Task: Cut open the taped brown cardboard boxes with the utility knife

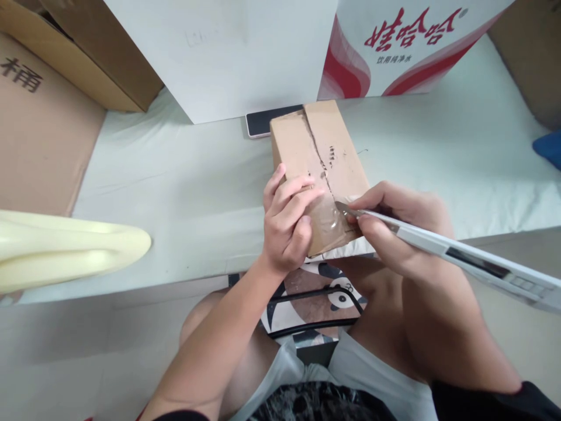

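Observation:
A small cardboard box [346, 149] lies at the front edge of the cloth-covered surface, with a torn line running along its top and clear tape near its front end. Over its left side and top, my left hand [287, 219] presses with bent fingers, gripping it. My right hand [403, 225] is closed around a white utility knife [438, 241]. The knife's blade tip touches the box top at the end of the torn line, by the tape. The palm side of my left hand is hidden.
A phone [260, 121] lies behind the box, against a large white carton [258, 58] with red print. Brown cartons [44, 128] stand at the left. A pale yellow object [74, 248] juts in at the left, and something blue [550, 151] lies far right.

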`<act>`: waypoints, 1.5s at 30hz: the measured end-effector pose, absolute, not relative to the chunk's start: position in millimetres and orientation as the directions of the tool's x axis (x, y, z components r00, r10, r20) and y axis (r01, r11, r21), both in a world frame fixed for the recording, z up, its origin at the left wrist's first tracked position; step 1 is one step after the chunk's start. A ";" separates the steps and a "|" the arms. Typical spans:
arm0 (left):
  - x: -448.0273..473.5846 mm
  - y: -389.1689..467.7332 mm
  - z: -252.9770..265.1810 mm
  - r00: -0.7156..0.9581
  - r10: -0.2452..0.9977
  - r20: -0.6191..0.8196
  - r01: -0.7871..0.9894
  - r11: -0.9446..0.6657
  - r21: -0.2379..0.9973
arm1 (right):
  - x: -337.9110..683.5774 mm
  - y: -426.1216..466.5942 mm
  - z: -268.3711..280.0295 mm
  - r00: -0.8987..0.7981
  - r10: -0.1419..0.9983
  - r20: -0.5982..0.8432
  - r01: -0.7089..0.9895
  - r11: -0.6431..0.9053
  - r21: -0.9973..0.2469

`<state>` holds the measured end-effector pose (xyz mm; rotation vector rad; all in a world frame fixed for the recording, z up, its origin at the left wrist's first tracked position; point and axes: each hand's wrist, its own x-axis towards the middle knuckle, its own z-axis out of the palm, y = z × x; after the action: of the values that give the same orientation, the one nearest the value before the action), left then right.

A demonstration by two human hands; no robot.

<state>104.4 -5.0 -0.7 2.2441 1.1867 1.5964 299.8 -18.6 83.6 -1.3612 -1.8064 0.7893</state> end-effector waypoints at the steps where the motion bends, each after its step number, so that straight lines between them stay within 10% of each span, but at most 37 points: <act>1: 104.5 -4.8 -0.8 0.125 0.664 0.737 0.514 -0.678 0.524 | 300.4 -18.1 83.4 -0.178 0.965 0.194 0.517 0.260 -0.816; 45: 108.4 -6.6 -0.4 0.108 0.616 0.780 0.503 -0.711 0.492 | 316.7 -12.7 65.8 -0.210 0.929 0.304 0.188 0.343 -0.920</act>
<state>108.4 -6.6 -0.4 2.2591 1.1464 1.6786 316.7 -12.7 65.8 -1.0198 -1.6432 0.9647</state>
